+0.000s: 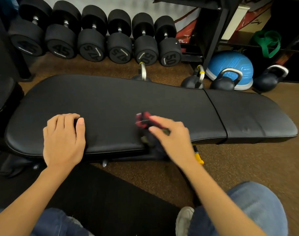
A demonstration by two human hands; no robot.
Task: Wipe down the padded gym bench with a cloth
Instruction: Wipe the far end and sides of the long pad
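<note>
Two hands worked on the black padded bench (111,99). The fingers (155,129) of the right hand (174,138) were curled and pinched a dark cloth (149,133) with red and olive patches, blurred by motion; the cloth lay on the pad near its front edge and part of it spilled over that edge. The left hand (63,138) rested flat on the pad near the rounded left end, its fingers (68,118) bent only at the tips and its thumb straight, holding nothing; its heel hung over the front edge.

Between the two hands the pad lay bare, and bare vinyl stretched behind them to the far edge. To the right of the cloth, a seam (217,114) split the long pad from the shorter seat pad (256,114), which was bare out to its rounded right end.

Beyond the far edge, kettlebells (222,82) stood on the brown floor (239,159) just behind the bench, with a blue balance dome (230,62) behind them. A row of black dumbbells (94,43) sat on a low rack farther back. A green resistance band (268,43) hung at the upper right. Near the front edge, the person's jeans-clad knees (256,206) and a pale shoe (184,218) showed.
</note>
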